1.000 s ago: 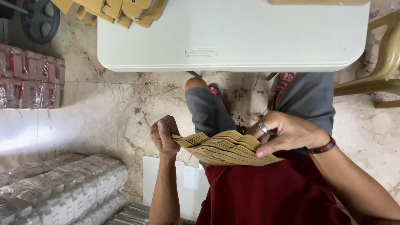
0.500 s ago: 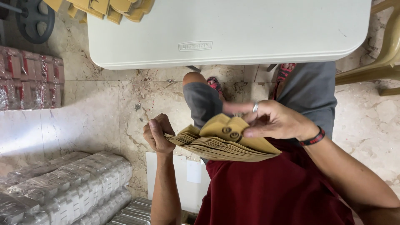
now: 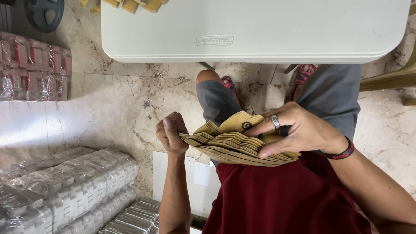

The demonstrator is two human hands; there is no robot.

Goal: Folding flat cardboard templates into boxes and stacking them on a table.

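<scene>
So we had the stack [image 3: 234, 147] of flat tan cardboard pieces fanned out over our lap, just above the red shirt [image 3: 286, 199], with our left hand [image 3: 171, 135] curled tight around its left end and our right hand [image 3: 299, 130] spread across the top, fingers lifting a few pieces while the thumb sat underneath. Down left were shrink-wrapped packs [image 3: 65, 190] on the marble floor [image 3: 108, 108]. Farther off we saw the white table [image 3: 255, 30] with more tan pieces [image 3: 130, 5] on its far edge.
</scene>
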